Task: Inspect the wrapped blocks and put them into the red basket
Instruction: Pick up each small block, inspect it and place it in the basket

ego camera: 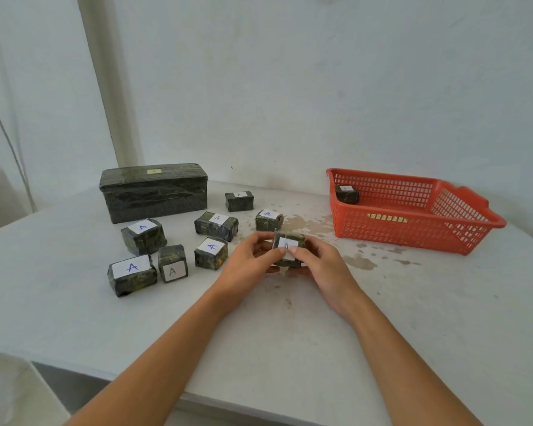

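Both hands hold one dark wrapped block (pixel 290 239) just above the table, its white "A" label facing me. My left hand (pixel 250 265) grips its left side and my right hand (pixel 320 269) grips its right, both thumbs on the label. Several more wrapped blocks with "A" labels lie to the left, among them one (pixel 132 275) at the front left and one (pixel 269 219) just behind my hands. The red basket (pixel 413 229) stands at the right with one wrapped block (pixel 347 193) in its far left corner.
A long dark wrapped box (pixel 154 192) stands at the back left by the wall. Brown stains (pixel 359 261) mark the white table (pixel 413 318) between my hands and the basket. The table's front edge runs close below my forearms.
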